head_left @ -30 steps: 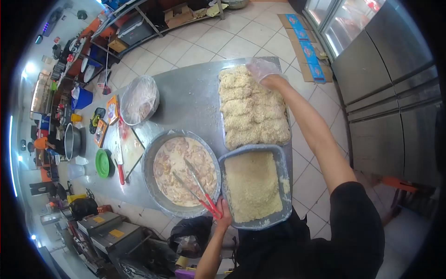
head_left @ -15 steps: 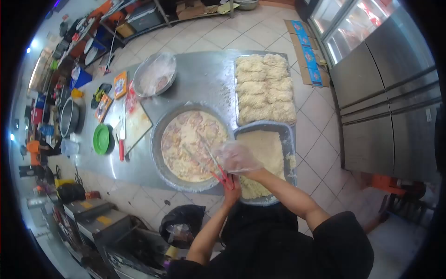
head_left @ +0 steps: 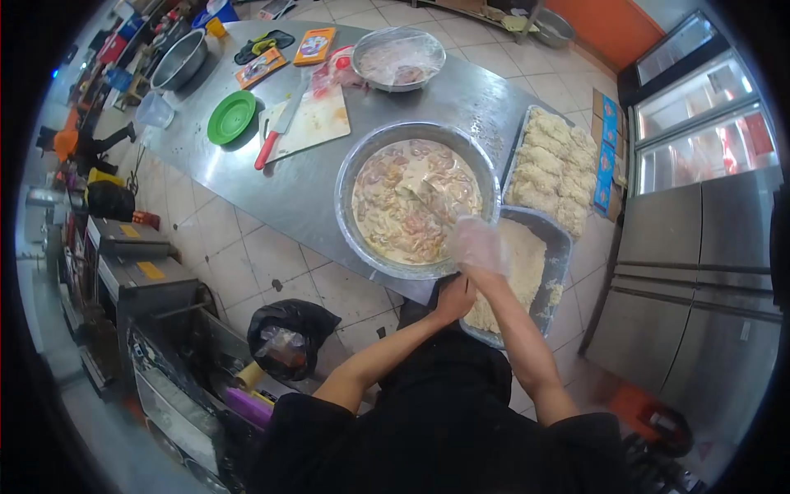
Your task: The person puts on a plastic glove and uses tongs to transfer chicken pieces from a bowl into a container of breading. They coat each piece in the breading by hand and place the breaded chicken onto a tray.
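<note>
A large metal bowl holds pieces of meat in pale batter. The metal arms of a pair of tongs reach into the batter; their red handles are hidden behind my hands. My left hand is closed around the handle end, just outside the near rim. My right hand, in a clear plastic glove, is over the bowl's near right rim beside the tongs, its fingers blurred. To the right, a grey tub contains pale breading, and behind it a tray of breaded pieces lies on the metal table.
A red-handled knife rests on a white cutting board, left of the bowl. Nearby are a green plate, a plastic-covered bowl and orange packets. A black bag stands below, left of my left arm.
The view has turned, shifting the table's contents. My gloved right hand has moved in over the near right rim, covering the tongs' red handles that showed before. My left hand remains beside it.
</note>
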Demonstrator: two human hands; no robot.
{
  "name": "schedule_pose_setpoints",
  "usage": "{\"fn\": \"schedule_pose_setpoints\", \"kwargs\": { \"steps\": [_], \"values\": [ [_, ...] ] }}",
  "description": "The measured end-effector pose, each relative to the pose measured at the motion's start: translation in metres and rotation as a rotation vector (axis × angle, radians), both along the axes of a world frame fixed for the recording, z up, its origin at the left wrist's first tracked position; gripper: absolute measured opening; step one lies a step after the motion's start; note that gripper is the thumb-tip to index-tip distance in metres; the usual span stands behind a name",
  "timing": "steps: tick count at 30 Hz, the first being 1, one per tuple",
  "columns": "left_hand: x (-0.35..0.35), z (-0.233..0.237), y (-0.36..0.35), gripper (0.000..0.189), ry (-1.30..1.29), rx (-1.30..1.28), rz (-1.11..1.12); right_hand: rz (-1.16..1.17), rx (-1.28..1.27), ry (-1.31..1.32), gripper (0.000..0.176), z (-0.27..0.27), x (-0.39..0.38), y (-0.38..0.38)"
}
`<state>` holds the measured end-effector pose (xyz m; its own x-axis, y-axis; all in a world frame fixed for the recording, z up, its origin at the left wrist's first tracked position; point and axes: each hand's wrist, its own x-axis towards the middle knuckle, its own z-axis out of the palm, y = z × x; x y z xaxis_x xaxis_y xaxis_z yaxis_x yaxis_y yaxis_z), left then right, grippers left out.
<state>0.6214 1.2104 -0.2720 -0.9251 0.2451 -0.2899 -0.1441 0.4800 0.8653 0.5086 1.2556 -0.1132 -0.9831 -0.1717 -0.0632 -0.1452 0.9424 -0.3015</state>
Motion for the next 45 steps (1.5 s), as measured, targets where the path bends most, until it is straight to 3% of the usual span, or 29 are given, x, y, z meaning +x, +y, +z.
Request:
{"fn": "schedule_pose_setpoints", "kwargs": {
  "steps": [1, 3, 8, 13, 15, 18, 22, 28, 30, 34, 36, 41, 45],
  "values": [
    [-0.011, 0.060, -0.008, 0.036, -0.066, -0.028, -0.002, -0.035, 0.016, -0.043, 0.028, 0.047, -0.006, -0.006],
    [-0.012, 0.063, -0.008, 0.037, -0.056, 0.026, 0.045, -0.017, 0.041, -0.095, 0.026, 0.077, -0.017, -0.014],
    [-0.011, 0.056, -0.007, 0.031, 0.089, 0.136, 0.139, 0.080, 0.108, -0.055, 0.026, 0.047, -0.041, -0.044],
    [-0.010, 0.043, -0.002, 0.039, 0.054, 0.146, 0.124, 0.098, 0.148, -0.083, 0.027, 0.030, -0.049, -0.037],
    [-0.009, 0.041, -0.001, 0.043, 0.020, 0.120, 0.131, 0.075, 0.122, -0.289, 0.038, 0.042, -0.056, -0.021],
    [-0.008, 0.040, -0.001, 0.049, -0.008, 0.081, 0.132, 0.126, 0.005, -0.266, 0.040, 0.026, -0.064, 0.032],
    [-0.009, 0.053, -0.004, 0.054, -0.057, 0.099, 0.131, 0.222, -0.167, -0.336, 0.042, 0.043, -0.066, 0.084],
    [-0.007, 0.045, -0.001, 0.054, -0.031, 0.099, 0.148, 0.094, 0.019, -0.153, 0.036, 0.094, -0.038, 0.071],
    [-0.009, 0.047, -0.002, 0.054, -0.010, 0.105, 0.149, 0.246, 0.243, -0.073, 0.045, 0.088, -0.029, 0.062],
    [-0.010, 0.054, -0.004, 0.055, -0.023, 0.116, 0.139, 0.314, 0.293, -0.040, 0.036, 0.092, -0.018, 0.048],
    [-0.010, 0.054, -0.004, 0.056, -0.024, 0.109, 0.144, 0.068, 0.288, -0.211, 0.028, 0.112, -0.025, 0.028],
    [-0.007, 0.047, -0.002, 0.053, 0.015, 0.085, 0.162, 0.089, 0.271, -0.084, 0.023, 0.042, -0.033, 0.030],
    [-0.011, 0.055, -0.004, 0.053, 0.013, 0.094, 0.150, 0.273, 0.224, 0.080, 0.023, 0.037, -0.014, 0.033]
  ]
}}
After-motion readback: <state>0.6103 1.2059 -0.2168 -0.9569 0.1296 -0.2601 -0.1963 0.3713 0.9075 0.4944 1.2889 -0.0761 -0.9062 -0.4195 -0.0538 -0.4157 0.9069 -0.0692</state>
